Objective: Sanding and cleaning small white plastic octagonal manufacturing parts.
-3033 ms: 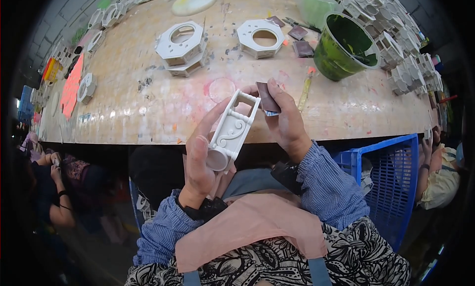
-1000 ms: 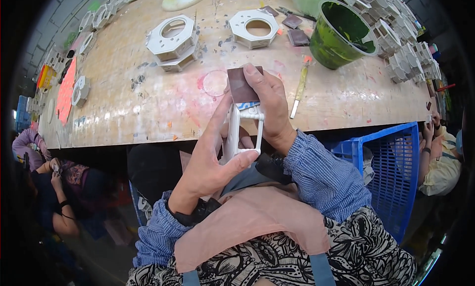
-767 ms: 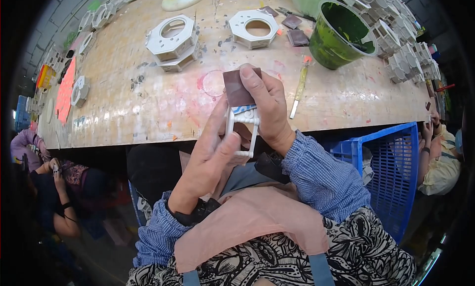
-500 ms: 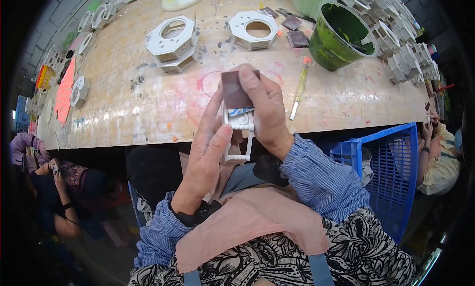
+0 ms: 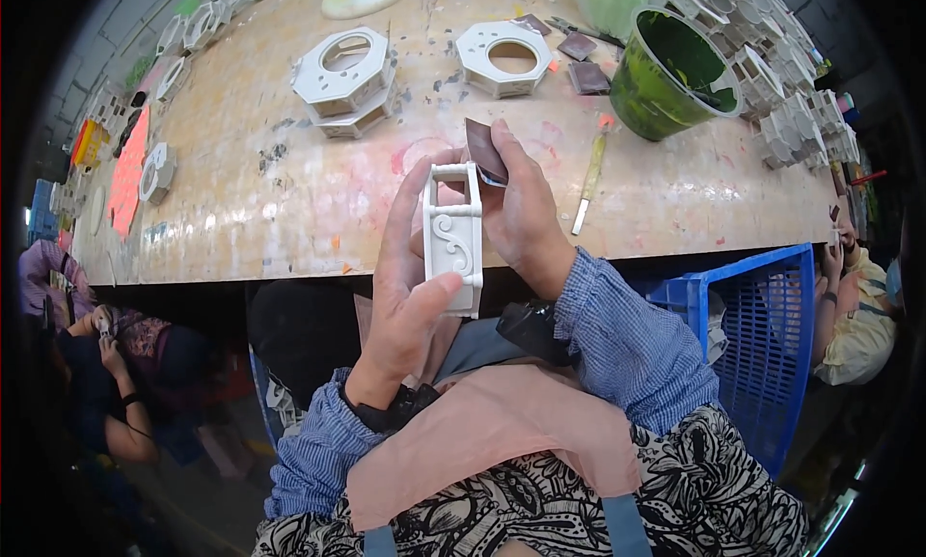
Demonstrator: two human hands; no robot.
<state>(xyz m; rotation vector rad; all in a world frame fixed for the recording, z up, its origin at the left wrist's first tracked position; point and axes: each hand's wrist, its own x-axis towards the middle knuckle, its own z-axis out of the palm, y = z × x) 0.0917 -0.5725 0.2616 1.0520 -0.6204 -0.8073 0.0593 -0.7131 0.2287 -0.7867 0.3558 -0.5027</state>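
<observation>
My left hand is closed around a white moulded piece with a raised scroll on its side and an open window at its top. Its thumb presses on the piece's lower edge. Between the thumb and fingers of my right hand is a bent brown square of sandpaper, close beside the top of the piece. Whether the sandpaper touches the piece I cannot tell. Farther back on the table stand two stacked white octagonal frames and another octagonal frame.
More sandpaper squares lie near a green-stained bucket. A yellow-handled blade tool rests at right. White pieces are heaped far right. A blue crate stands below the table edge. Co-workers sit at left and right.
The white piece has turned so its scrolled side faces up. My right hand has drawn the sandpaper slightly right, off the piece's front, and the sandpaper is now tilted.
</observation>
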